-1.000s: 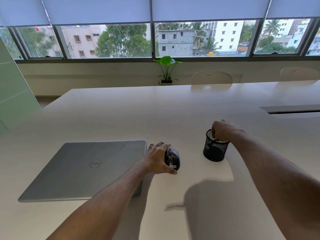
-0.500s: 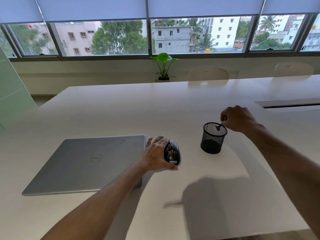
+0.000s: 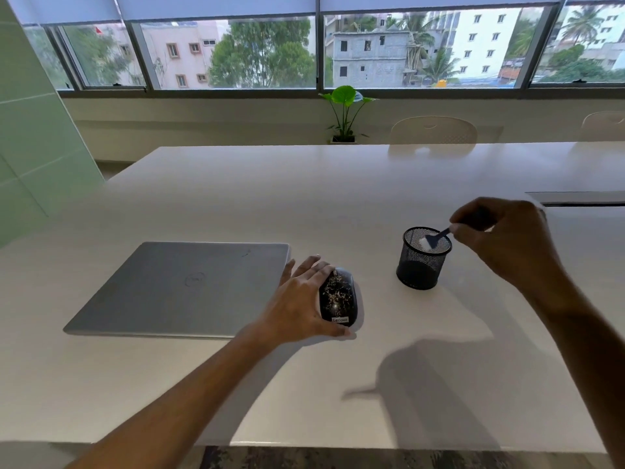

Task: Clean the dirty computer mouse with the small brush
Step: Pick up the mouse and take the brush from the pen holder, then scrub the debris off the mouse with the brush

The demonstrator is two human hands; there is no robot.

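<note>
On the white worktop, just right of the closed silver laptop, sits the black oval computer mouse speckled with pale crumbs. Our left hand cups its left flank, fingers curled over the front edge and thumb at the rear; grip closed on the mouse, which rests flat on the worktop. Our right hand pinches the dark handle of the small brush with pale bristles, grip narrow and closed on it. Bristle head hangs over the mouth of the black wire-mesh pen cup; whether it touches the rim we cannot tell.

Judgement: brush is lifted out, not yet at the mouse; cleaning not begun.

Risks: bristles or handle snagging the mesh rim on the way across would tip the light cup. Brushing toward the laptop would scatter crumbs onto its lid. A loose left grip would let the mouse skid under the strokes.
</note>
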